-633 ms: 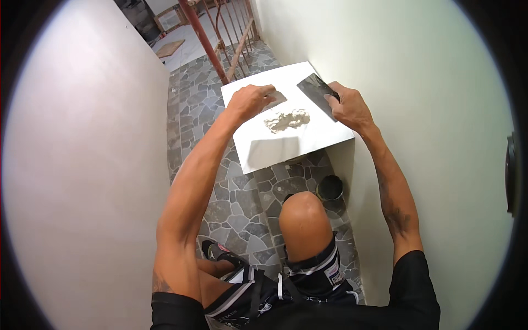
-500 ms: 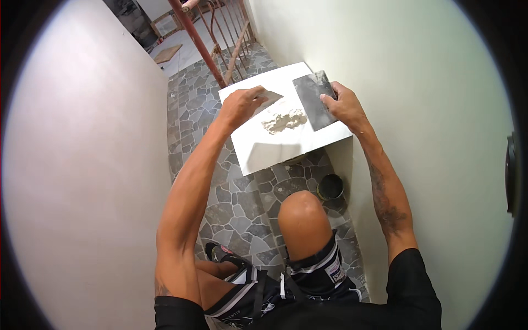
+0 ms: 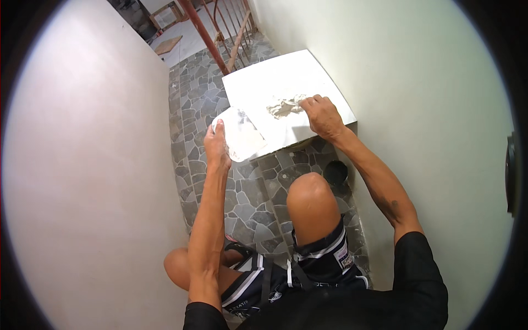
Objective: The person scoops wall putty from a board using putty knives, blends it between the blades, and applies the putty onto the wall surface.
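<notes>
Left hand (image 3: 218,147) gripping a flat trowel (image 3: 242,137), fingers wrapped round its near edge, holding it level beside the board (image 3: 308,77). Right hand (image 3: 323,114) on the board, fingers closed around a small tool, scraping at the putty (image 3: 283,107) heaped mid-board.

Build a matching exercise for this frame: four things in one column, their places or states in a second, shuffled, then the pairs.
1. left hand
2. right hand
3. grey-beige lump of putty
4. round black bucket

A. on the stone-patterned floor beside the bent knee
B. lying on the square white board
C. gripping the flat white trowel blade at the board's near corner
D. at the putty, holding a small tool

Pairs: 1-C, 2-D, 3-B, 4-A
</notes>
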`<state>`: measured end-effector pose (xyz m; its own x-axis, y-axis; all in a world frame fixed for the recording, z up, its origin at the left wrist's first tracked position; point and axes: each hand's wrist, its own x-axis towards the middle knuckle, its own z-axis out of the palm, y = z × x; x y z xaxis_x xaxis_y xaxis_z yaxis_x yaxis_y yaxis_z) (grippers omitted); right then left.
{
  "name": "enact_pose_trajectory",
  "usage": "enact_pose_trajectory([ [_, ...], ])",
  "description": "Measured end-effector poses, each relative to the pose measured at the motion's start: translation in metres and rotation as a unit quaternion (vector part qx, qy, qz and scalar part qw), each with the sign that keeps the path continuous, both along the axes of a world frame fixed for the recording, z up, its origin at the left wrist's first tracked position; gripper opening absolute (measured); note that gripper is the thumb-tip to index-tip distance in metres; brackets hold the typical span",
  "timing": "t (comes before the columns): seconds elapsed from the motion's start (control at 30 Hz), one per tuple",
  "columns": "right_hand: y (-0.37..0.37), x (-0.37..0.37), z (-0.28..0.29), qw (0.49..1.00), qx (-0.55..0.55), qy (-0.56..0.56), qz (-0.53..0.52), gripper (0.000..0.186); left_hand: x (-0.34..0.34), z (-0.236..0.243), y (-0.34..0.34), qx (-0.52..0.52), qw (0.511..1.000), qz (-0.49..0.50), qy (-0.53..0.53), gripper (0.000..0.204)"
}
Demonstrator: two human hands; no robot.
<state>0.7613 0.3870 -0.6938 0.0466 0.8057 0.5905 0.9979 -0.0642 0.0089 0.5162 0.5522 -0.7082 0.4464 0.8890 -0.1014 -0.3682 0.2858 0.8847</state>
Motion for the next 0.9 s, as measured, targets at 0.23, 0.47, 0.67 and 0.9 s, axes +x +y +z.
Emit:
enact_pose_trajectory([
  [0.23,0.006,-0.006,-0.033,0.996,-0.007,-0.084,-0.037,0.030,-0.015,-0.027,-0.011,-0.152,0.982,-0.006,-0.108,0.039],
  [0.47,-0.008,-0.003,-0.060,0.992,-0.094,-0.075,-0.043,0.033,-0.021,-0.021,-0.012,-0.171,0.977,-0.012,-0.130,0.039],
  [0.67,-0.002,0.003,-0.053,0.990,-0.094,-0.097,-0.028,0.029,-0.023,0.002,-0.019,-0.171,0.977,-0.016,-0.125,0.039],
  [0.9,-0.006,0.013,-0.051,0.988,-0.126,-0.078,-0.043,0.028,-0.020,0.013,-0.028,-0.172,0.977,-0.036,-0.123,0.041],
])
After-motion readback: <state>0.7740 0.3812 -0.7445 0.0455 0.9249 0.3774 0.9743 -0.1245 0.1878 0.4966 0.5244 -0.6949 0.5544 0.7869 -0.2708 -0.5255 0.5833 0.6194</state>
